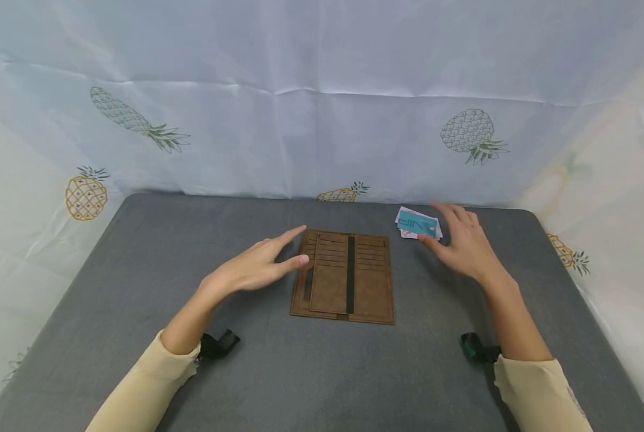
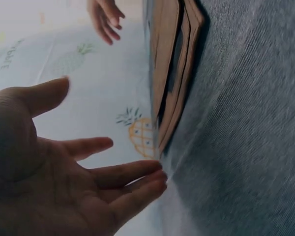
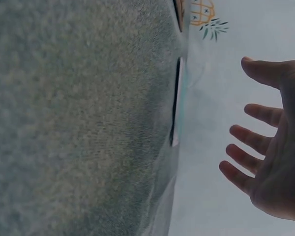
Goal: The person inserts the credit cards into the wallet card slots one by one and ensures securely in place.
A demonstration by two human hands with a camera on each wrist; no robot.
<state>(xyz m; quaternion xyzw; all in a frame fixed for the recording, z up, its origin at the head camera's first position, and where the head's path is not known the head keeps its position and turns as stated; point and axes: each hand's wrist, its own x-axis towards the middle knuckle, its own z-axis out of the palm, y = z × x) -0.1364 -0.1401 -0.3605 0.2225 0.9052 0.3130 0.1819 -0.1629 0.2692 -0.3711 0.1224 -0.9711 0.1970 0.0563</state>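
An unfolded brown wallet with rows of card slots and a dark strip down its inside lies on the grey table. My left hand is at the wallet's left edge, thumb and fingers spread, with nothing in its grasp. In the left wrist view, the wallet shows edge-on beyond the left hand. Right of the wallet, toward the back, sits a small stack of cards, a teal one on top. Beside the stack, my right hand hovers with fingers apart, holding nothing; the right wrist view shows its fingers relaxed.
The grey table ends at the back against a pale hanging cloth printed with pineapples. Dark wrist straps stick out near both cuffs.
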